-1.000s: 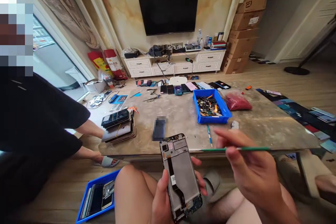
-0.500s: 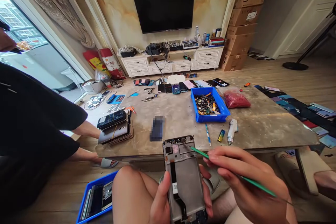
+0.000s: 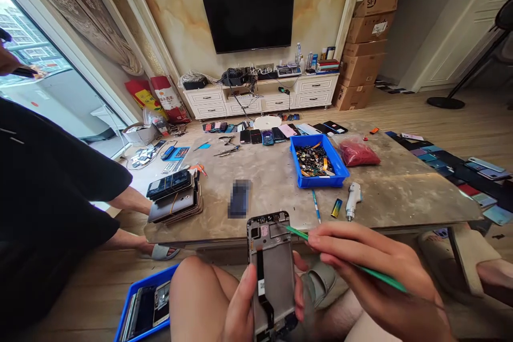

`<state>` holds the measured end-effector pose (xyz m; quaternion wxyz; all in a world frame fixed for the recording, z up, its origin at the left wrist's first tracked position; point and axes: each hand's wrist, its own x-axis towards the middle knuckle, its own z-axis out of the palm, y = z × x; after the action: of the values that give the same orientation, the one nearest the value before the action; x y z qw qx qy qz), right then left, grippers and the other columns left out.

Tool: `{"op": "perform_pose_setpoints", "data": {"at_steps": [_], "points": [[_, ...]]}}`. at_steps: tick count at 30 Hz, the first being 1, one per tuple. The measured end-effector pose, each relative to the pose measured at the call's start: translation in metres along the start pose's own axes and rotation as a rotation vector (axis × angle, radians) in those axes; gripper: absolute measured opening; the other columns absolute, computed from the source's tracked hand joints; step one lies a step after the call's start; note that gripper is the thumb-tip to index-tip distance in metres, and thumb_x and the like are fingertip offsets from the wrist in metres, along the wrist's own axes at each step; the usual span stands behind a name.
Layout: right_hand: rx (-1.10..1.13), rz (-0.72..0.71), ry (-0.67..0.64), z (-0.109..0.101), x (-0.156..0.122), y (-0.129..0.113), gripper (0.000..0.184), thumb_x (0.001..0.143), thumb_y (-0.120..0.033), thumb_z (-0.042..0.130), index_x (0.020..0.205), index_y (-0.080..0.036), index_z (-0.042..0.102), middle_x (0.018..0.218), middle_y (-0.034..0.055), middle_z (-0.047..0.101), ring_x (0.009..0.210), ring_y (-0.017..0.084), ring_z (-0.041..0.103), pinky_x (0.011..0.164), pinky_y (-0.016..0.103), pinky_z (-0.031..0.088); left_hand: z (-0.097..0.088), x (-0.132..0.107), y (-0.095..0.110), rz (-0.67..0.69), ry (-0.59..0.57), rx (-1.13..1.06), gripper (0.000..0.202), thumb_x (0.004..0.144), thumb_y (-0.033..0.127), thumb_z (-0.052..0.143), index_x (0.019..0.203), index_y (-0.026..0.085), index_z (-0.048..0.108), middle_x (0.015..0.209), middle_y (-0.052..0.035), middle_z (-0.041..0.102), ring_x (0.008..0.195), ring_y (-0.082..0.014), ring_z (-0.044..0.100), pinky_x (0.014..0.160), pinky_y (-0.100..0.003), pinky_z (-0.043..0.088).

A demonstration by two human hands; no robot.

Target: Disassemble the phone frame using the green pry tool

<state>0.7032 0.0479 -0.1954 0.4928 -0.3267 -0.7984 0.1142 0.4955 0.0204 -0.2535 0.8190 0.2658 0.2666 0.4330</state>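
Phone midframe (image 3: pixel 269 272), flat grey metal with a black ribbon strip, stands gripped in our left hand (image 3: pixel 240 304), fingers clenched around its long edges, just before the scuffed stone tabletop (image 3: pixel 276 197). Our right hand (image 3: pixel 372 267) pinches a slim green plastic pry tool (image 3: pixel 316 240), its pointed tip at the midframe's top edge.

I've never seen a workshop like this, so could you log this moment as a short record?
Left hand: holds an opened smartphone, its internal frame showing
Right hand: holds a green pry tool, tip at the phone's top edge
Work surface: worn table
On table: blue tray of parts, stacked phones
Nearby: person in black, to the left
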Motion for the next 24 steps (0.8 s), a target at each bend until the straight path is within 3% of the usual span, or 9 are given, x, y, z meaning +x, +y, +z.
{"op": "perform_pose_setpoints", "data": {"at_steps": [3,6,11,16,20,24], "points": [[0.037,-0.030,-0.111,-0.012,0.011,0.002,0.027,0.097,-0.006,0.060,0.119,-0.018,0.069,0.113,0.0051,0.069,0.104,0.011,0.068,0.092,0.014,0.055,-0.009,-0.009,0.001,-0.035,0.095,0.036,0.047,0.090,0.058,0.056,0.110,0.019,0.075,0.085,-0.0116,0.073,0.094,-0.0325,0.066,0.086,-0.039,0.052],[0.095,-0.067,-0.162,-0.010,0.016,0.004,0.030,0.096,-0.002,0.057,0.122,-0.014,0.067,0.113,0.0078,0.069,0.104,0.011,0.067,0.090,0.015,0.056,-0.017,-0.014,0.000,-0.104,0.095,0.017,0.053,0.091,0.061,0.054,0.109,0.015,0.074,0.088,-0.0122,0.073,0.091,-0.0313,0.068,0.087,-0.041,0.052],[0.000,-0.150,-0.051,0.023,-0.009,0.014,0.034,0.097,-0.003,0.052,0.129,-0.010,0.063,0.120,0.0134,0.067,0.109,0.016,0.067,0.091,0.023,0.058,-0.022,-0.006,-0.008,-0.151,0.057,-0.021,0.064,0.090,0.070,0.049,0.094,0.012,0.075,0.079,-0.0122,0.072,0.073,-0.0272,0.069,0.075,-0.039,0.055],[-0.130,-0.238,0.063,0.051,-0.038,0.023,0.047,0.100,-0.007,0.051,0.146,-0.008,0.052,0.124,0.0168,0.066,0.112,0.021,0.068,0.093,0.026,0.060,-0.018,0.003,-0.012,-0.130,0.066,-0.068,0.065,0.094,0.067,0.045,0.099,0.010,0.076,0.082,-0.0139,0.074,0.080,-0.0294,0.072,0.076,-0.038,0.055],[-0.176,-0.296,0.072,0.056,-0.042,0.024,0.048,0.102,-0.009,0.046,0.150,-0.009,0.048,0.122,0.0161,0.068,0.120,0.024,0.064,0.101,0.032,0.058,-0.009,0.008,-0.006,-0.101,0.047,-0.096,0.063,0.094,0.066,0.047,0.109,0.011,0.075,0.085,-0.0131,0.075,0.086,-0.0299,0.072,0.080,-0.038,0.056],[-0.152,-0.151,0.090,0.049,-0.034,0.026,0.044,0.100,-0.007,0.047,0.142,-0.013,0.058,0.128,0.0177,0.063,0.120,0.025,0.064,0.097,0.035,0.060,-0.001,0.012,0.002,-0.075,0.004,-0.124,0.064,0.097,0.063,0.044,0.100,0.008,0.077,0.085,-0.0139,0.074,0.078,-0.0250,0.071,0.078,-0.033,0.055]]}}
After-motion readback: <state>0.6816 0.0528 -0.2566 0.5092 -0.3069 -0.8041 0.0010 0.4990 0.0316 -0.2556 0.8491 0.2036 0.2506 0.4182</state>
